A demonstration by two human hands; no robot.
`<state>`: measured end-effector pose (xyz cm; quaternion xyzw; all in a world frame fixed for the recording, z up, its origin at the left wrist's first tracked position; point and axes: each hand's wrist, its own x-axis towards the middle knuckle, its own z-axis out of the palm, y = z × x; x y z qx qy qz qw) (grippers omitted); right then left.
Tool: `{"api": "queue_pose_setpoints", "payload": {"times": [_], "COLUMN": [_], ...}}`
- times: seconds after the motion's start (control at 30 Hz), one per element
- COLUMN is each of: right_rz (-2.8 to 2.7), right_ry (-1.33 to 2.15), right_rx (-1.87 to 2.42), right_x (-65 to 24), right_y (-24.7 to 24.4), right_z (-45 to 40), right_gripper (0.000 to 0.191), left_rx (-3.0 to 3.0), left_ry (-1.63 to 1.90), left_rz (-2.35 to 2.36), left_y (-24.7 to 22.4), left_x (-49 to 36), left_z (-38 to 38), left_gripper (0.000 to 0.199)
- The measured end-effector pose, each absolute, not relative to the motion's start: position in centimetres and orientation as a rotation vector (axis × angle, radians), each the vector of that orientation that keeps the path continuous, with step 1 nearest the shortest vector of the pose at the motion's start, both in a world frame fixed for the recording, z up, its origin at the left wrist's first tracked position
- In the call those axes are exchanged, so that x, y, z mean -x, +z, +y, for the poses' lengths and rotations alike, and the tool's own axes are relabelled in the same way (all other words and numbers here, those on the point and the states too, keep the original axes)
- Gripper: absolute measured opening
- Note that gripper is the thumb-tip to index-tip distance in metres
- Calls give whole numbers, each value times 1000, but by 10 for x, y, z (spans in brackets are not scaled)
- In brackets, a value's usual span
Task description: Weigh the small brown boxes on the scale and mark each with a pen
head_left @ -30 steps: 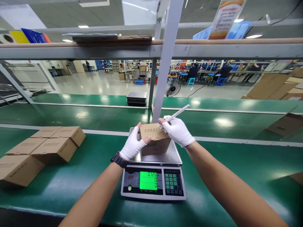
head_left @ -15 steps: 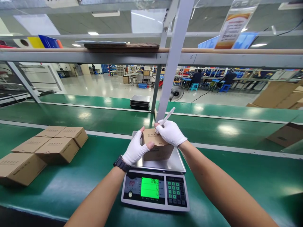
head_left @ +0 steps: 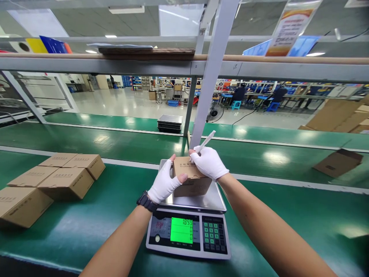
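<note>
A brown cardboard box (head_left: 192,185) with printed lettering stands upright on the metal plate of a weighing scale (head_left: 188,234), whose display glows green with digits. My left hand (head_left: 164,182), in a white glove with bare thumb and fingertip, steadies the box at its left side, thumb against the front edge and fingers along the side. In my gloved right hand (head_left: 210,161) is a white pen (head_left: 208,139), pinched and slanting up to the right. That hand rests on the box's top, and the pen's tip is hidden behind the fingers.
Several closed cardboard boxes (head_left: 62,181) sit together on the green bench at left. Behind the scale, a slanted white post (head_left: 211,73) rises to the shelf beam. Another scale (head_left: 170,122) lies farther back, and an open carton (head_left: 338,163) is at right. Seated people work in the distance.
The top number on the scale's display has changed. Both hands keep their places on the box, with the pen moved very slightly. The whole view has shifted a little.
</note>
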<state>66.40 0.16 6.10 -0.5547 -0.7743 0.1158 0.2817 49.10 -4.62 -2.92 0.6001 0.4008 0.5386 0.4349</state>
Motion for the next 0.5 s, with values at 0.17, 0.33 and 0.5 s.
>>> {"api": "queue_pose_setpoints", "payload": {"times": [0.17, 0.33, 0.5], "right_rz": [-2062, -2058, -1840], "right_ry": [304, 291, 423], "right_rx": [1497, 1483, 1380], "right_x": [-665, -664, -675], "right_y": [61, 61, 52], "right_z": [2, 1, 8], "right_gripper": [28, 28, 31], "left_rx": [-1478, -1463, -1512], "left_ry": [1339, 1347, 1334], "left_rz": [979, 986, 991], "left_y": [-26, -27, -31], "left_x": [-492, -493, -492], "left_z": [-48, -47, -42], "left_gripper": [99, 100, 100]}}
